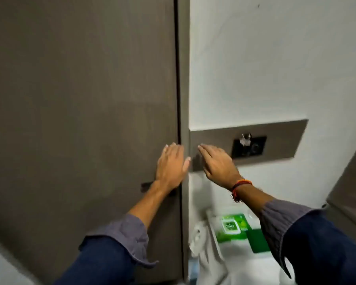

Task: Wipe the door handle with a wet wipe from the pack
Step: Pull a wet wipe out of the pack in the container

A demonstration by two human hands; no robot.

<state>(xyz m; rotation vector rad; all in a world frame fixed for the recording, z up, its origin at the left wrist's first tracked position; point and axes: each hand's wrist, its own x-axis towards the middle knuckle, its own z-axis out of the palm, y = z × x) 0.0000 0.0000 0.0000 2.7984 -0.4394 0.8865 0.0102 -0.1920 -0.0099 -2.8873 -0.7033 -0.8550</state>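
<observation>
A grey-brown door (80, 120) fills the left half of the view. Its dark handle (147, 186) sits low near the door's right edge, mostly hidden behind my left forearm. My left hand (171, 164) is raised flat in front of the door edge above the handle, fingers apart, holding nothing. My right hand (217, 163) hovers beside it in front of the door frame, fingers extended and empty. The green wet wipe pack (232, 227) lies below on a white surface (224, 264), under my right forearm.
A grey wall panel (280, 130) right of the frame carries a black switch plate (250, 148) with keys hanging on it. A white wall (275, 58) rises above. A grey cabinet edge (349, 182) stands at far right.
</observation>
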